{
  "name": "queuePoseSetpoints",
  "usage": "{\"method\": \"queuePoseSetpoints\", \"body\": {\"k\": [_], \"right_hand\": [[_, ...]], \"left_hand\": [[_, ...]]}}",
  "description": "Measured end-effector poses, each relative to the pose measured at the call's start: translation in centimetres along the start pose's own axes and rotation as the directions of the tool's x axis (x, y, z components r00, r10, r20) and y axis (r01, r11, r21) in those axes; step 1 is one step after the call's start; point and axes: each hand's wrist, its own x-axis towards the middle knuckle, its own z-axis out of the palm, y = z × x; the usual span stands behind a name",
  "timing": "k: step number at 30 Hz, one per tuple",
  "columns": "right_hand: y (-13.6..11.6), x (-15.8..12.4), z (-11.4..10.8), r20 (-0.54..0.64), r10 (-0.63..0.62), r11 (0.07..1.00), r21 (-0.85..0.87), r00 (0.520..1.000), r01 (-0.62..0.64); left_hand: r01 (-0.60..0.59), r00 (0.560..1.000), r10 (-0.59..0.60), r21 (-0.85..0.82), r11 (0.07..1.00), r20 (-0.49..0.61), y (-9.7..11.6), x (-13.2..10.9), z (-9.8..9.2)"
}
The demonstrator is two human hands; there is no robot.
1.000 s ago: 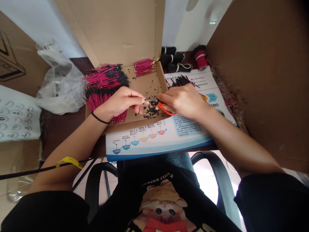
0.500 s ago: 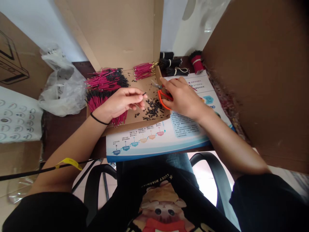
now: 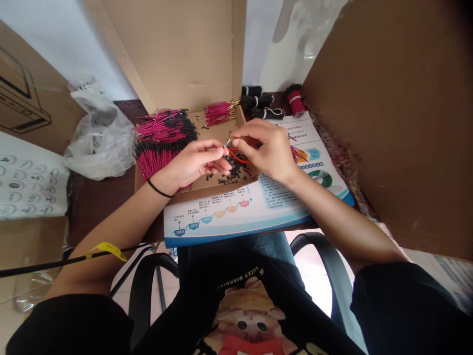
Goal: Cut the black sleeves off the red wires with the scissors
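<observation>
My left hand [image 3: 190,161] pinches a thin wire with a small gold tip [image 3: 227,143] between its fingertips, above a cardboard tray [image 3: 221,133]. My right hand [image 3: 266,150] is shut on small orange-handled scissors [image 3: 240,157], and its fingers nearly meet the gold tip. The blades are mostly hidden by the fingers. Loose black wire sleeves [image 3: 231,172] lie scattered under both hands. Stacked pink wires with black ends [image 3: 162,143] fill the tray's left side, and a pink bundle with gold tips [image 3: 218,113] lies at its back.
Black wire bundles [image 3: 256,103] and a red bundle [image 3: 294,101] stand behind the tray. A printed brochure [image 3: 258,207] lies under its right side. A plastic bag [image 3: 99,138] sits to the left, and a cardboard panel [image 3: 384,118] walls the right.
My right hand has moved left and closer to my left hand, bringing the scissors under its fingers. My left hand now pinches the gold-tipped wire near the right hand's fingers.
</observation>
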Motion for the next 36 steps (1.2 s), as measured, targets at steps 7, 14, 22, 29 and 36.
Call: {"method": "queuePoseSetpoints", "body": {"k": [7,14,22,29,36], "right_hand": [[-0.9,-0.3,1.4,-0.025,0.186,0.873,0.463,0.982,-0.154],[-0.8,-0.3,1.3,0.027,0.228,0.789,0.58,0.973,-0.202],[-0.9,-0.4,1.0,0.092,0.176,0.738,0.646,0.98,-0.193],[-0.9,-0.6,0.7,0.21,0.202,0.619,0.729,0.957,-0.291],[-1.0,-0.8,0.8,0.197,0.167,0.619,0.741,0.966,-0.258]], "left_hand": [[0.036,0.998,-0.032,-0.078,0.996,0.046,-0.8,0.4,0.4],[0.051,0.997,-0.046,-0.074,0.996,0.07,-1.1,0.2,0.4],[0.054,0.992,-0.044,-0.09,0.994,0.118,-0.8,0.1,0.2],[-0.027,0.991,0.023,0.024,0.999,0.132,0.0,-0.3,0.4],[-0.017,0.972,0.019,-0.013,1.0,0.235,0.1,-0.2,0.1]]}}
